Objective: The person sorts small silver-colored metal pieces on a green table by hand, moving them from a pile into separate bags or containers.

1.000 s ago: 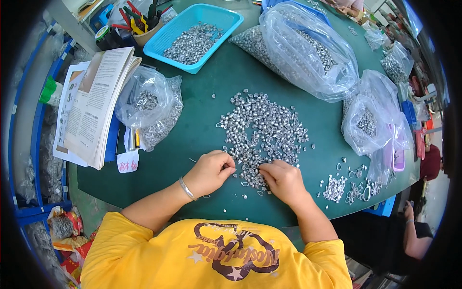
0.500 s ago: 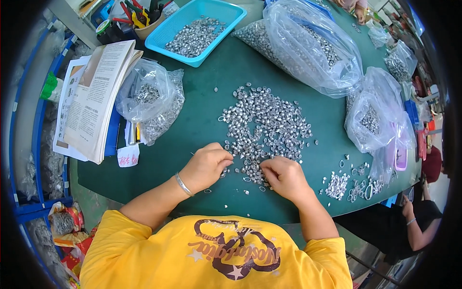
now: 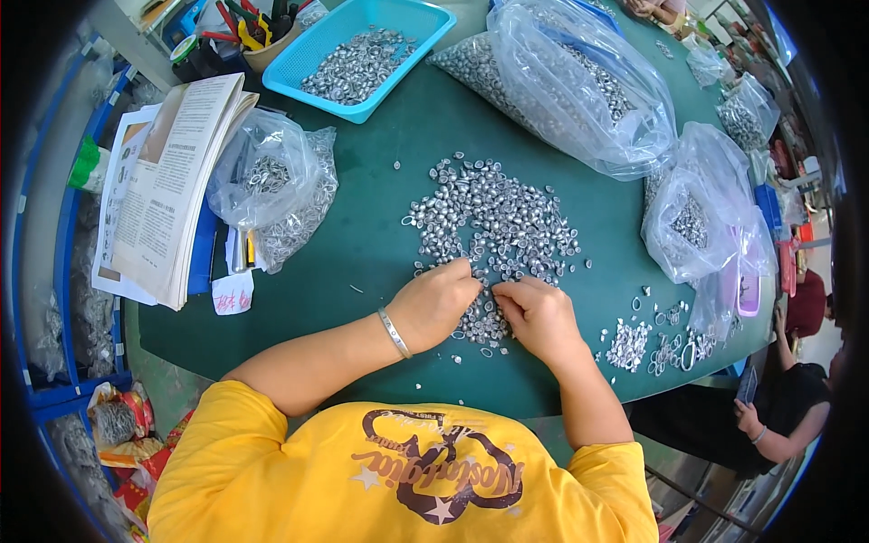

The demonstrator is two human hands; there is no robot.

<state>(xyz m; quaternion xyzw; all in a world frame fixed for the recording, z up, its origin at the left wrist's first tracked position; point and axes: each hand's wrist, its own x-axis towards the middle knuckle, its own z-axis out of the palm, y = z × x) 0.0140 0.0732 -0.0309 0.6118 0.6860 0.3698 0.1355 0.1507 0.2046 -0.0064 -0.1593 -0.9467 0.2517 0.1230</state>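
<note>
A loose heap of small silver metal pieces (image 3: 516,217), rounded and cup-like, is spread over the green table in front of me. My left hand (image 3: 437,303), with a silver bangle on its wrist, is over the heap's near left edge, fingers pinched. Just to its right, my right hand (image 3: 536,312) is also closed in a pinch at the near side of the heap. The two sets of fingertips almost meet. Whatever lies between them is too small or hidden to make out.
A turquoise basket (image 3: 360,110) of metal pieces stands at the back. Clear bags (image 3: 579,90) of parts lie back right, another bag (image 3: 290,190) left beside an open book (image 3: 172,195). White bits (image 3: 627,346) and rings (image 3: 666,351) lie right. A person in black (image 3: 787,407) sits right.
My left hand has moved right, from the heap's left edge to close beside my right hand. My right hand has shifted only slightly and stays pinched.
</note>
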